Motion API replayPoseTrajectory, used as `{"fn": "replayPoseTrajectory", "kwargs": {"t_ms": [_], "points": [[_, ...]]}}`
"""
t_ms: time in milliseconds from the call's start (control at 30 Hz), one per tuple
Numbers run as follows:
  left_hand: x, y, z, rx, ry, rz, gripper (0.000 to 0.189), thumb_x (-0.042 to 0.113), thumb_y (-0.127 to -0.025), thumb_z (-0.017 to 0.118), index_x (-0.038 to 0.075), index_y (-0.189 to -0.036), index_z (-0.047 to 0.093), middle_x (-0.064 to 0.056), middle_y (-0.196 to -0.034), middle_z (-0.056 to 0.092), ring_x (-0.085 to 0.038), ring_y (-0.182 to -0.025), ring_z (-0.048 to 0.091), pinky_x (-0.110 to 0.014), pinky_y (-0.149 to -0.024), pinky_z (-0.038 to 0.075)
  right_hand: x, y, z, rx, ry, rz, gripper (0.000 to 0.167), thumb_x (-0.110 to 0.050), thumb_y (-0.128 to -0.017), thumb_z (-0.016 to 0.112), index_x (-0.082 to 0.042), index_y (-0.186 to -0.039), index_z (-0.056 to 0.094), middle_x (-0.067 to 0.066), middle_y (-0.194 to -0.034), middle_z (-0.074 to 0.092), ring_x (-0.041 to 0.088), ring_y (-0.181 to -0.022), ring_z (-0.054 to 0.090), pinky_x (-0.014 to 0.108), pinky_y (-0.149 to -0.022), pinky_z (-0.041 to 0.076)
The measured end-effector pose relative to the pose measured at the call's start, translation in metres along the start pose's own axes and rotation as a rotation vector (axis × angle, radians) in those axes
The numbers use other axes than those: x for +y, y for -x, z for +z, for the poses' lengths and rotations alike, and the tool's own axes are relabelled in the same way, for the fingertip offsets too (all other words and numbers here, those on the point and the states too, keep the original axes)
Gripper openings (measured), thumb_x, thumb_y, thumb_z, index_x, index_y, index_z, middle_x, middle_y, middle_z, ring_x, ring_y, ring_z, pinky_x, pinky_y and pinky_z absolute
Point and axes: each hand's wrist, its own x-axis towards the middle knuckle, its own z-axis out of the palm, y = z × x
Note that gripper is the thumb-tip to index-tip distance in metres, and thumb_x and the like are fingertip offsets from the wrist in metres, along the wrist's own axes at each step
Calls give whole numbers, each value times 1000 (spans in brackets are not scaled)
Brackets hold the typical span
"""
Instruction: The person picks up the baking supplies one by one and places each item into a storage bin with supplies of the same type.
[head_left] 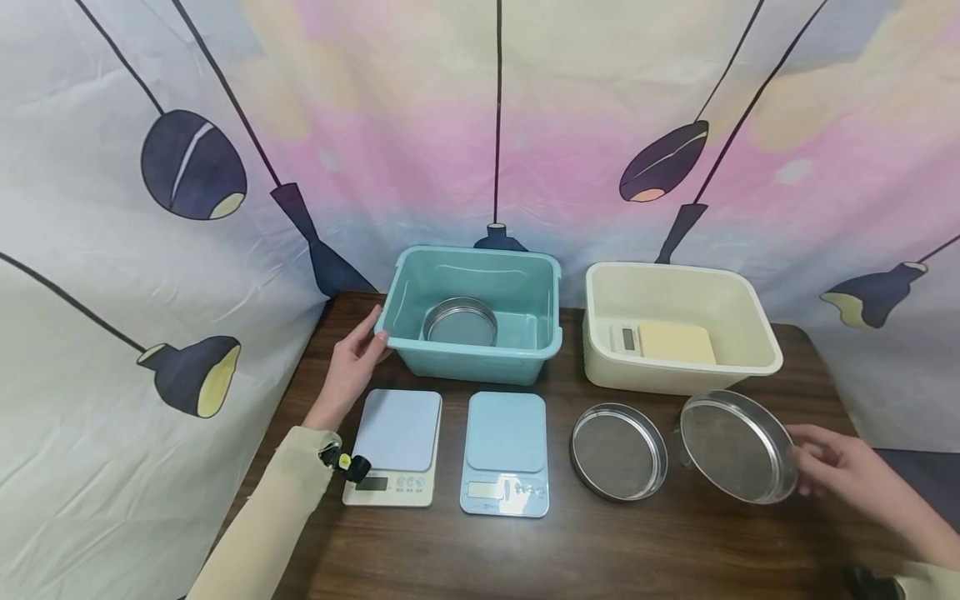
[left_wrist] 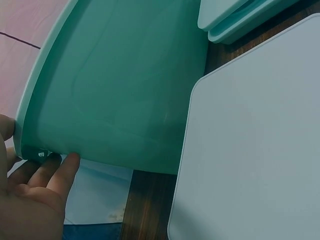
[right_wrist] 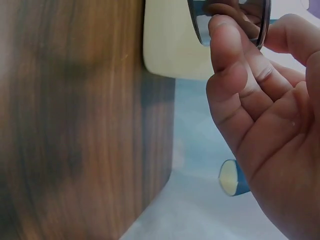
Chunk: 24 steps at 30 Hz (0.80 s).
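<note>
My left hand holds the front left corner of a teal plastic basin, thumb at the rim and fingers under it in the left wrist view. Inside that basin lies a round metal sieve. At the right, my right hand pinches the edge of another metal sieve, which is tilted above the table in front of the cream basin. Its shiny side wall shows between thumb and fingers in the right wrist view. A third sieve lies flat to its left.
A white kitchen scale and a light blue one lie side by side before the teal basin. The cream basin contains another scale with a yellow platform. A printed curtain hangs behind the wooden table.
</note>
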Motion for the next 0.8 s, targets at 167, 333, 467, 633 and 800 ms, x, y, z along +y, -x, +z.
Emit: {"fn": "replayPoseTrajectory", "kwargs": {"t_ms": [167, 333, 467, 633, 800], "points": [[0, 0, 0, 0, 0, -4, 56, 19, -111, 53, 8, -163, 34, -15, -166, 36, -41, -139, 50, -37, -105, 51, -9, -5, -3, -9, 6, -44, 31, 0, -103, 59, 19, -127, 55, -10, -63, 61, 11, -52, 57, 27, -42, 46], [0, -1, 0, 1, 8, -3, 57, 19, -111, 54, 6, -162, 33, -14, -166, 36, -40, -140, 50, -41, -106, 50, -18, -12, -6, -28, -25, -80, 28, 5, -100, 60, 17, -126, 56, -9, -65, 63, 12, -52, 58, 27, -42, 49], [0, 0, 0, -3, 6, -3, 56, 19, -111, 54, 8, -162, 34, -13, -166, 35, -39, -140, 50, -39, -106, 50, -26, -19, -8, -44, -29, -72, 30, 6, -99, 59, 17, -127, 56, -11, -68, 64, 11, -56, 60, 26, -45, 53], [0, 0, 0, 3, 2, -2, 56, 20, -111, 53, 9, -163, 34, -13, -167, 34, -40, -139, 50, -41, -106, 49, -39, -27, -12, -37, -34, -98, 28, 7, -98, 58, 18, -124, 56, -12, -71, 67, 9, -57, 62, 26, -47, 56], [0, 1, 0, -18, -10, 13, 59, 19, -112, 50, 14, -166, 27, -13, -169, 30, -40, -141, 48, -45, -108, 48, -49, -35, -15, -28, -12, -124, 28, 7, -98, 57, 13, -125, 59, -12, -69, 66, 10, -55, 61, 24, -47, 52]]}}
